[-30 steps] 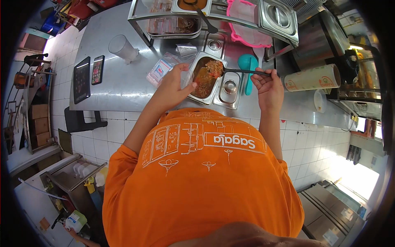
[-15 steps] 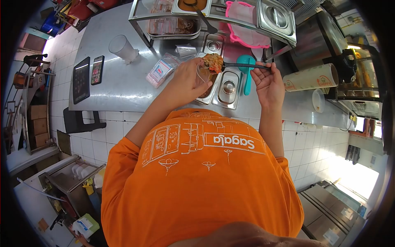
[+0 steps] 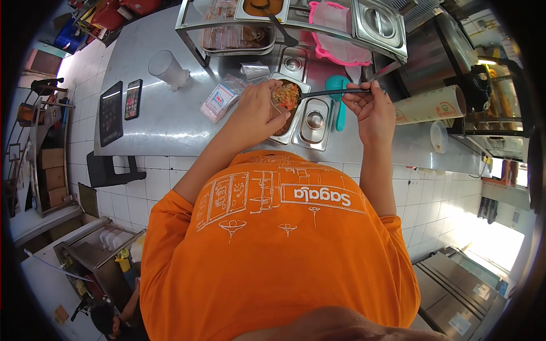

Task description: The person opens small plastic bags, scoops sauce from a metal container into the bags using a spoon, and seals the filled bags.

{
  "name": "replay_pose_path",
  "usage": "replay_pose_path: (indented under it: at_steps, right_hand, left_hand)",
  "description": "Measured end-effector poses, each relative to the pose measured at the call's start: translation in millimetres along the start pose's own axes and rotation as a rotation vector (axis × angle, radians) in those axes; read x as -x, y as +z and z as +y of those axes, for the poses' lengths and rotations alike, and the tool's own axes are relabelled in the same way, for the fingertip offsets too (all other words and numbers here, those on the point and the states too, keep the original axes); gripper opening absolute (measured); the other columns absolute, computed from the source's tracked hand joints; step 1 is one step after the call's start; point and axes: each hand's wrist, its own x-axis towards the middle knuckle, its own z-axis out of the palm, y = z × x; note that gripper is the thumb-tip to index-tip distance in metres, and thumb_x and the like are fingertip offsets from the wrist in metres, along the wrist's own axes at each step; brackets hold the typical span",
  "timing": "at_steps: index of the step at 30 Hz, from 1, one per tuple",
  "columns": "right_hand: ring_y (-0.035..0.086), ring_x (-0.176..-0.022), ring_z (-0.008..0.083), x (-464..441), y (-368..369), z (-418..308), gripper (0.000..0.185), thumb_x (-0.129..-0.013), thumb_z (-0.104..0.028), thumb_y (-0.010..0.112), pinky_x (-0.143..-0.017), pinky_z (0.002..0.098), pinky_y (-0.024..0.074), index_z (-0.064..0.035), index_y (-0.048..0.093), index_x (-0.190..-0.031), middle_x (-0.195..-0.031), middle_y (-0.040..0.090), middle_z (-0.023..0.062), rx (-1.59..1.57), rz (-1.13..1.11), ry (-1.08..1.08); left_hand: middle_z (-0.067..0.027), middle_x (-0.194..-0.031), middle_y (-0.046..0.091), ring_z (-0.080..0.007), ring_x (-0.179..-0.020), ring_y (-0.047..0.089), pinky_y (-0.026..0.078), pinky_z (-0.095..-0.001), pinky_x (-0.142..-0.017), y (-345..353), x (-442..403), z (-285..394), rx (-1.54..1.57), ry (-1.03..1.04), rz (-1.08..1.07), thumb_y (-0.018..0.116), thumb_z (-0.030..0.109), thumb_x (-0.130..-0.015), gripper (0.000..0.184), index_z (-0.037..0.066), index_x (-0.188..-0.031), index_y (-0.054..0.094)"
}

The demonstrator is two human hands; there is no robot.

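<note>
My left hand (image 3: pixel 257 112) is closed around the mouth of a small clear plastic bag (image 3: pixel 277 109), held above an open metal food pan (image 3: pixel 296 116). My right hand (image 3: pixel 372 111) pinches the end of a long black spoon (image 3: pixel 335 91). Chopped orange-and-green relish (image 3: pixel 288 95) heaps on the spoon's bowl, right at the bag's opening; whether any has dropped inside I cannot tell. A lidded steel pan (image 3: pixel 314 120) stands just right of the open one. Beside my left hand lies a pack of plastic bags (image 3: pixel 219 102).
Over the counter (image 3: pixel 142 133) stands a metal rack (image 3: pixel 193 40) with pans and a pink-rimmed tray (image 3: pixel 341 48). A turquoise utensil (image 3: pixel 341 113), a paper roll (image 3: pixel 432 107), a plastic cup (image 3: pixel 165 65), a phone (image 3: pixel 133 99) and a tablet (image 3: pixel 111 113) lie around. A person (image 3: pixel 108 318) is at lower left.
My right hand has brought the loaded spoon left, its bowl now at the bag's opening beside my left fingers. A person has come into view at lower left.
</note>
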Motion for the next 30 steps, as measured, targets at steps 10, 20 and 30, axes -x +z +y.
replay_pose_path:
  at_steps: [10,20,30]
  right_hand:
    - [0.067,-0.075,0.0163,10.9,58.4,-19.0,0.028,-0.098,-0.025,0.052,-0.067,0.0256,0.0553,0.0022,0.058,-0.096,-0.090,0.067,0.0135,0.321,-0.159,-0.121]
    - [0.065,-0.074,0.0138,11.3,70.2,-16.0,0.025,-0.098,-0.020,0.052,-0.070,0.0246,0.0547,0.0035,0.057,-0.099,-0.091,0.065,0.0095,0.332,-0.223,-0.140]
    - [0.065,-0.077,0.0126,17.4,67.5,1.6,0.021,-0.096,-0.018,0.055,-0.070,0.0225,0.0527,0.0026,0.057,-0.100,-0.090,0.066,0.0089,0.304,-0.240,-0.169]
  left_hand:
    - [-0.0211,-0.118,0.052,-0.0409,-0.111,0.048,0.029,-0.0485,-0.108,7.9,-5.5,-3.0,-0.046,-0.013,-0.054,0.065,0.023,-0.081,0.051,-0.004,-0.120,0.044]
    - [-0.0184,-0.106,0.056,-0.0415,-0.106,0.051,0.037,-0.0460,-0.102,14.0,-5.8,-11.0,-0.027,-0.050,-0.066,0.069,0.014,-0.074,0.055,0.004,-0.122,0.044]
    - [-0.0159,-0.104,0.059,-0.0395,-0.101,0.054,0.031,-0.0462,-0.109,15.5,-9.3,-11.9,-0.025,-0.076,-0.082,0.067,0.016,-0.078,0.045,0.005,-0.116,0.046]
